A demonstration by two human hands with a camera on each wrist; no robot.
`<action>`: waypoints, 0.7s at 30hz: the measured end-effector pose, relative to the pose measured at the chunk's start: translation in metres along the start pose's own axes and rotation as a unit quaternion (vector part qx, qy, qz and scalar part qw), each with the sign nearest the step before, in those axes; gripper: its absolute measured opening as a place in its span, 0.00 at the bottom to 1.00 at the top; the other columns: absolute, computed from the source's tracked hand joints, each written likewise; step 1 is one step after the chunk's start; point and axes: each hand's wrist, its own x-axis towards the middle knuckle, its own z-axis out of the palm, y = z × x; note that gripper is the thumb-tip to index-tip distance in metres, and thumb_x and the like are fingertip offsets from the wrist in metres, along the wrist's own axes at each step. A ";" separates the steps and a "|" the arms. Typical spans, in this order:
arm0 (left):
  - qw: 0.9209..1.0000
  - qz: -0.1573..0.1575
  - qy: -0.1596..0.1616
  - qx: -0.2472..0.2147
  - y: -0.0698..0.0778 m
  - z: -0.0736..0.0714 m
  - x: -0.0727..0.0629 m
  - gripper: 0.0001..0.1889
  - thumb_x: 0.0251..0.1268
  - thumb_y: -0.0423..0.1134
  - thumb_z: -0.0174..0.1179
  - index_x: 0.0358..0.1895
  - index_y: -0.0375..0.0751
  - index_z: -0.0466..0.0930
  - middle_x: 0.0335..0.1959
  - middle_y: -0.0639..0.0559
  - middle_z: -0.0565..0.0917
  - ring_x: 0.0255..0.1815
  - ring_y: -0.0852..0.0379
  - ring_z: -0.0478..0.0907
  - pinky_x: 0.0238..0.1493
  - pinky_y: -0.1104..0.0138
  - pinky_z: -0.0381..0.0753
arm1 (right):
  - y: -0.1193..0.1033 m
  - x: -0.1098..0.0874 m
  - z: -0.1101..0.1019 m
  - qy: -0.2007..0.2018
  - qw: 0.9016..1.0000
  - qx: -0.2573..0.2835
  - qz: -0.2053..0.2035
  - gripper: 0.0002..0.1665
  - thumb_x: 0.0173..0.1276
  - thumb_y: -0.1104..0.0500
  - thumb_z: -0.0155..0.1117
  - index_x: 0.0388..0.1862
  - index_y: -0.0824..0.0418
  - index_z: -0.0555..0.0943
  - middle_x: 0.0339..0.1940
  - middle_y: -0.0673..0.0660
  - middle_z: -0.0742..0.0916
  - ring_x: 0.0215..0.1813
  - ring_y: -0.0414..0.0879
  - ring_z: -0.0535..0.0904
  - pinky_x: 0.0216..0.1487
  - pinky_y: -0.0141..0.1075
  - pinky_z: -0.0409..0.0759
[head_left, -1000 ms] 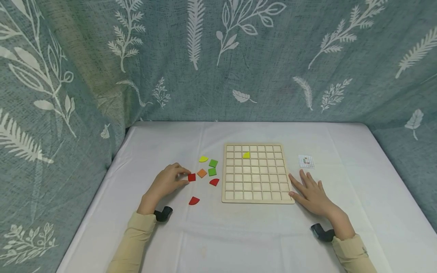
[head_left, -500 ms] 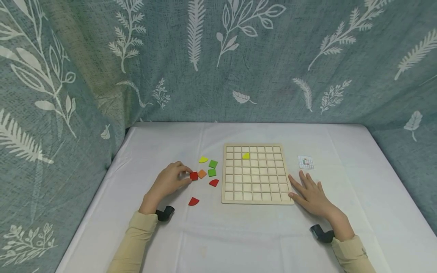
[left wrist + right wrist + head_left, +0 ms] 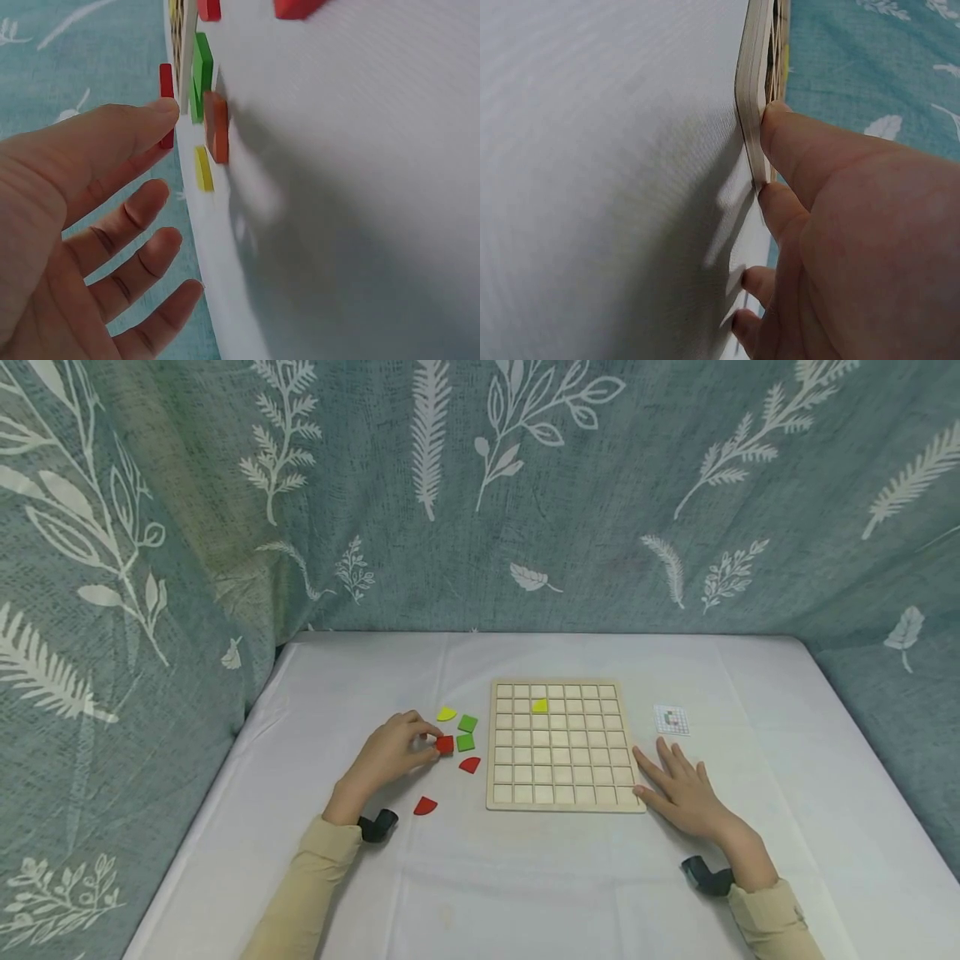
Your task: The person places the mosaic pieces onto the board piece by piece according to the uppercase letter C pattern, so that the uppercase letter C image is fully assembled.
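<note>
Left grip (image 3: 386, 752) pinches red square (image 3: 446, 745) over the counter (image 3: 525, 885), left of the grid board (image 3: 552, 756), clearance above orange tile (image 3: 219, 129) hard to judge; best held level and high past green tile (image 3: 466, 742), right grip (image 3: 688, 800), fingers spread at the board's edge, bracing lightly.

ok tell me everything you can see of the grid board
The grid board looks like pale wood, squarish, with a plain rim and thin dividers making seven rows of seven cells. It lies flat on the white cloth. One cell holds a yellow quarter-round piece; the right hand touches its right edge.
</note>
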 end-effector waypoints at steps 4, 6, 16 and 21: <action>1.000 0.006 -0.003 0.003 0.006 0.003 0.009 0.13 0.52 0.40 0.68 0.42 0.43 0.84 0.33 0.51 0.78 0.34 0.55 0.71 0.32 0.67 0.69 | 0.002 0.001 0.001 0.002 1.000 0.000 0.000 0.38 0.68 0.43 0.51 0.72 0.57 0.58 0.72 0.73 0.51 0.71 0.72 0.40 0.61 0.71 0.32; 1.000 0.011 -0.005 0.002 0.009 0.005 0.012 0.13 0.53 0.40 0.67 0.43 0.44 0.84 0.33 0.51 0.77 0.34 0.55 0.70 0.32 0.67 0.69 | 0.002 0.002 0.002 0.002 1.000 0.000 0.000 0.38 0.68 0.42 0.51 0.72 0.57 0.58 0.72 0.73 0.51 0.71 0.72 0.40 0.61 0.71 0.32; 0.999 0.044 -0.011 -0.016 0.019 0.008 0.027 0.13 0.54 0.40 0.66 0.44 0.44 0.84 0.36 0.51 0.78 0.36 0.53 0.73 0.33 0.67 0.71 | 0.002 0.001 0.002 0.000 1.000 -0.004 0.007 0.38 0.68 0.42 0.51 0.72 0.57 0.58 0.73 0.72 0.50 0.72 0.71 0.39 0.61 0.70 0.32; 0.999 0.049 -0.015 -0.012 0.025 0.009 0.037 0.14 0.54 0.40 0.66 0.45 0.45 0.84 0.35 0.51 0.78 0.35 0.54 0.72 0.31 0.68 0.70 | 0.003 0.002 0.002 0.000 1.000 -0.005 0.011 0.39 0.68 0.42 0.51 0.72 0.57 0.58 0.73 0.72 0.51 0.72 0.71 0.39 0.61 0.70 0.31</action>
